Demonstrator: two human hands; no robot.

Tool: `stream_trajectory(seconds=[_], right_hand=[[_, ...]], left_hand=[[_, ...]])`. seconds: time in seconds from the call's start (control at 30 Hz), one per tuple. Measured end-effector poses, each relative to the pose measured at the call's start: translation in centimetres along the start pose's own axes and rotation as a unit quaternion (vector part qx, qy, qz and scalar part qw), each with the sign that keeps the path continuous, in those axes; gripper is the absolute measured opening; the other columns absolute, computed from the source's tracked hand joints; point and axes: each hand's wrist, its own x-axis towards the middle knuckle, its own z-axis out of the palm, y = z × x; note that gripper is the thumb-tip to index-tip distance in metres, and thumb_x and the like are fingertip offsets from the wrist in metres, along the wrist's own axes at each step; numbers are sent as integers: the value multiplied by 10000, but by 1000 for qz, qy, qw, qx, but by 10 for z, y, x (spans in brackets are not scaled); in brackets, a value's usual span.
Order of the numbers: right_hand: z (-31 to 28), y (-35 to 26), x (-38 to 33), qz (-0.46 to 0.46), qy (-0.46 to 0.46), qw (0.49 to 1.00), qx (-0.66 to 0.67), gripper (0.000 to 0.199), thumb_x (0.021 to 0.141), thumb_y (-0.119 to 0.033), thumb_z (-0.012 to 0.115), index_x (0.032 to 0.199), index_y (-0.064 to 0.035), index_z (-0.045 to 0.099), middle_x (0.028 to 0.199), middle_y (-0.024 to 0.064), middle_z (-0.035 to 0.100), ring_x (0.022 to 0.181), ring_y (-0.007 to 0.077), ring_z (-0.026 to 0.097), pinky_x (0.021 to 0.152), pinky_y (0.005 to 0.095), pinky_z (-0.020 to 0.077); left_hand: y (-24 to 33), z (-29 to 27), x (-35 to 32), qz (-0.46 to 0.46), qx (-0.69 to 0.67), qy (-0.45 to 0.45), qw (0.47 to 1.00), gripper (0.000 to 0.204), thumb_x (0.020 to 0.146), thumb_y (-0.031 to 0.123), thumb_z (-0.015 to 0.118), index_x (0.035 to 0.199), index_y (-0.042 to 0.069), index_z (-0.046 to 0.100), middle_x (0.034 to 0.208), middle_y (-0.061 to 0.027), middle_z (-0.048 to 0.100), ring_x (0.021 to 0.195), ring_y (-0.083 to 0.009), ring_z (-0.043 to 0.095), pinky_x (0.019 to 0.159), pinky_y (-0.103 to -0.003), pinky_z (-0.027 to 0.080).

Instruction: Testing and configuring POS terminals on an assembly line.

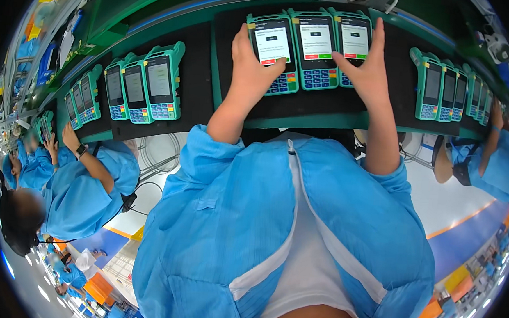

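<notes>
Three teal handheld payment terminals with lit white screens lie side by side on a black mat [304,106] in front of me. My left hand [250,65] rests on the left terminal [271,52], its thumb on the screen's lower edge. My right hand [366,67] lies over the right terminal [353,40], thumb pointing at its keypad. The middle terminal [315,49] sits untouched between both hands. Neither hand lifts a device off the mat.
Three dark-screened terminals [145,85] lie on the mat to the left, and several more [448,89] to the right. Other people in blue coats work at the green bench [176,14] on both sides.
</notes>
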Motion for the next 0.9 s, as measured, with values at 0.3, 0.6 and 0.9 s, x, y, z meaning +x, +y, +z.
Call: stream_trajectory(seconds=[0.3, 0.6, 0.9], right_hand=[[-14, 18, 0, 51, -10, 987, 154, 947, 805, -96, 695, 1522, -83, 78, 1417, 313, 399, 1315, 360, 441, 1069, 411, 380], [-22, 45, -3, 89, -7, 936, 341, 793, 878, 35, 527, 1510, -60, 58, 1389, 298, 442, 1316, 326, 453, 1079, 387, 379], [-41, 45, -37, 131, -16, 955, 266, 678, 906, -4, 521, 1486, -48, 173, 1404, 262, 441, 1328, 332, 435, 1100, 393, 352]], left_hand=[[-12, -46, -35, -51, -3, 1, 999, 730, 767, 158, 754, 1380, -5, 391, 1384, -204, 416, 1276, -322, 445, 1045, -415, 398], [5, -75, -93, -70, 270, -73, 957, 823, 719, 222, 797, 1392, -20, 388, 1423, -297, 348, 1316, -440, 352, 1076, -485, 331], [6, -93, -83, 7, 349, -198, 916, 926, 636, 324, 857, 1415, 75, 422, 1443, -294, 347, 1352, -422, 331, 1088, -476, 318]])
